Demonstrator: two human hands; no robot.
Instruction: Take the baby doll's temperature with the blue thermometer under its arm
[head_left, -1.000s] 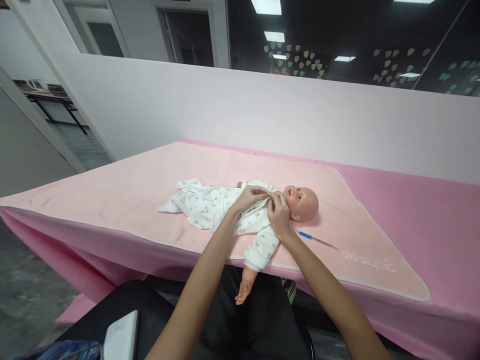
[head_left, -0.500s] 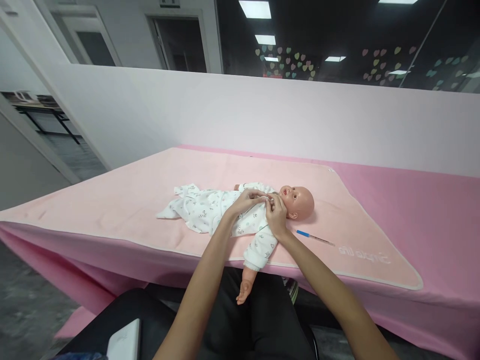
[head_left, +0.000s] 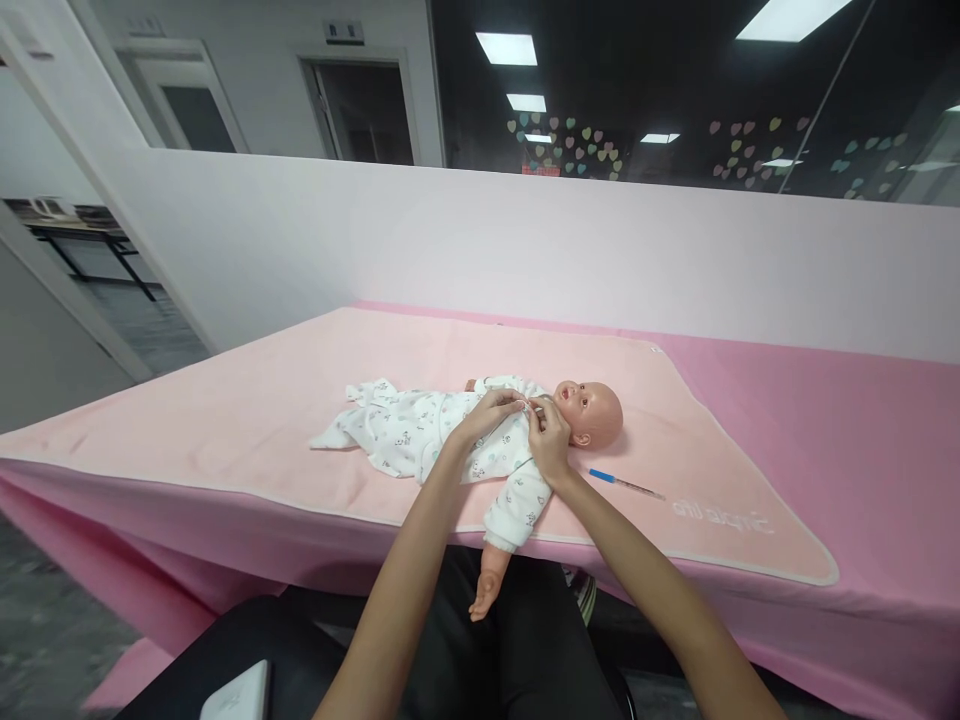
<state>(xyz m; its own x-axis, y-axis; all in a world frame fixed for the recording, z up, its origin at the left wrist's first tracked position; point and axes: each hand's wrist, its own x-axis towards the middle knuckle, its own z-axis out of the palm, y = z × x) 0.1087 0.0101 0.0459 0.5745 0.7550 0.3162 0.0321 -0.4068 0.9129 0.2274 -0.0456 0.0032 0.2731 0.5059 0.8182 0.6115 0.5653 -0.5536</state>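
A baby doll lies on its back on a light pink blanket, head to the right. It wears a white printed sleepsuit. One sleeved arm hangs over the table's near edge, the bare doll hand below it. My left hand pinches the sleepsuit's collar at the doll's chest. My right hand pinches the same collar just under the doll's chin. The fingertips of both hands meet there.
A thin stick with a blue end lies on the blanket right of the doll. The table wears a darker pink cover. A white partition wall stands behind. A white device rests on my lap.
Both hands have stayed at the doll's collar, with small finger shifts toward the neck. The camera has tilted up slightly, so the scene sits lower in view.
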